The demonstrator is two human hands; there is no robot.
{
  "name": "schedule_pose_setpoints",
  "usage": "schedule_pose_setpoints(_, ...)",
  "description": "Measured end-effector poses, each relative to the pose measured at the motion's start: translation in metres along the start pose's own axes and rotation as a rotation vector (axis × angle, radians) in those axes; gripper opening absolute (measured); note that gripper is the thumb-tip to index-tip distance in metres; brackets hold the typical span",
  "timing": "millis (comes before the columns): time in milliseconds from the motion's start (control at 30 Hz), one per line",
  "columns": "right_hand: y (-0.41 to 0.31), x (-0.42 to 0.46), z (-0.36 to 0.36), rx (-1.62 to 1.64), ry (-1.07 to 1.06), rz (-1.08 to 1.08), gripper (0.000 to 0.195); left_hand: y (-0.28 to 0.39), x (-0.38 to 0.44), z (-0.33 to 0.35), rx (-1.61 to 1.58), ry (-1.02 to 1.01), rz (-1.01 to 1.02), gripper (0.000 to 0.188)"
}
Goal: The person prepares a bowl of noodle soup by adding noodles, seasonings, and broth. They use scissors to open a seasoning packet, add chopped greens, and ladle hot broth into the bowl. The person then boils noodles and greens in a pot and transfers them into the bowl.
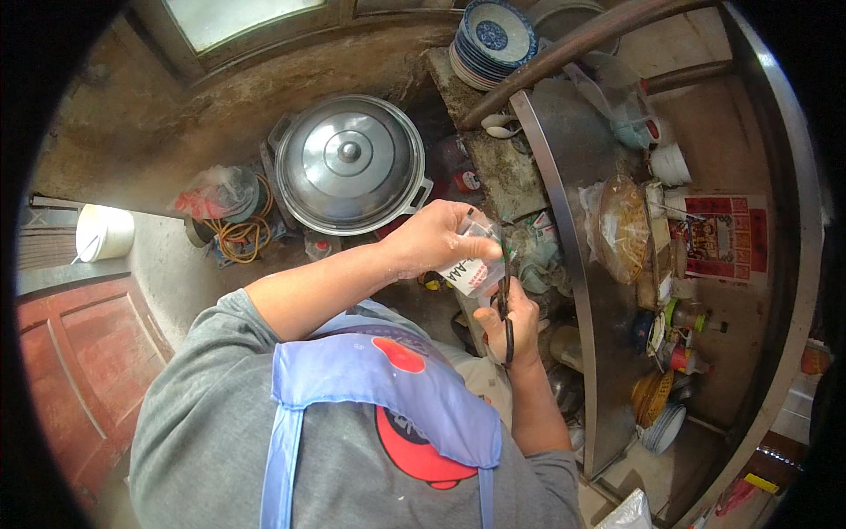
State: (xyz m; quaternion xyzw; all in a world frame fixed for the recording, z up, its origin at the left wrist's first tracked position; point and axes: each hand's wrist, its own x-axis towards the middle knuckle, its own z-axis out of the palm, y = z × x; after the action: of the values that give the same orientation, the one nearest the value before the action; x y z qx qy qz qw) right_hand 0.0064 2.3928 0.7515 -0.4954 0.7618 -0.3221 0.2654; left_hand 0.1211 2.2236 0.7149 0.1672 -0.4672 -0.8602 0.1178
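My left hand [439, 238] grips a small clear plastic packet [468, 273] with a white printed label, pinched near its top between thumb and fingers. In my right hand [522, 324] is a pair of dark-handled scissors [508, 330], its blades pointing up and away from me along the packet's right edge. The blades overlap the plastic; whether they have cut into it cannot be made out. Whitish powder or residue marks my left wrist. Both hands are in front of my blue apron [377, 370], to the right of a large lidded metal pot.
The metal pot [350, 159] stands beyond my left forearm. A stack of patterned bowls [494, 40] and white spoons [502, 131] rest on the ledge [505, 178]. At right, a metal-edged shelf [562, 198] holds a wrapped basket [622, 228]. An orange hose [244, 235] lies coiled at left.
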Motion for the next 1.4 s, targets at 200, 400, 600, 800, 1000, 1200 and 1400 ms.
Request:
schedule_pose_setpoints(200, -0.006, 0.0, -0.002, -0.2, 0.002, -0.061, 0.065, -0.003, -0.001, 0.001, 0.038, 0.022, -0.086, 0.01)
schedule_pose_setpoints(400, 0.001, -0.003, -0.01, -0.147, -0.033, -0.031, 0.063, 0.002, -0.004, -0.006, 0.123, -0.056, -0.126, 0.013)
schedule_pose_setpoints(600, 0.01, -0.003, -0.032, -0.213, -0.105, -0.077, 0.059, 0.008, -0.007, -0.013, 0.351, -0.182, -0.182, 0.016)
schedule_pose_setpoints(800, 0.019, -0.007, -0.031, -0.147, -0.124, -0.043, 0.062, 0.005, -0.003, -0.02, 0.465, -0.223, -0.195, 0.015)
schedule_pose_setpoints(1000, 0.029, -0.009, -0.004, 0.275, -0.136, 0.152, 0.083, -0.015, -0.005, -0.015, 0.076, -0.099, -0.184, 0.013)
schedule_pose_setpoints(1200, 0.031, -0.016, 0.008, 0.345, -0.212, 0.158, 0.091, -0.026, -0.001, -0.006, -0.184, -0.032, -0.171, 0.017)
schedule_pose_setpoints(1400, 0.028, -0.013, 0.002, 0.225, -0.176, 0.128, 0.082, -0.029, 0.007, -0.005, -0.109, -0.064, -0.202, 0.015)
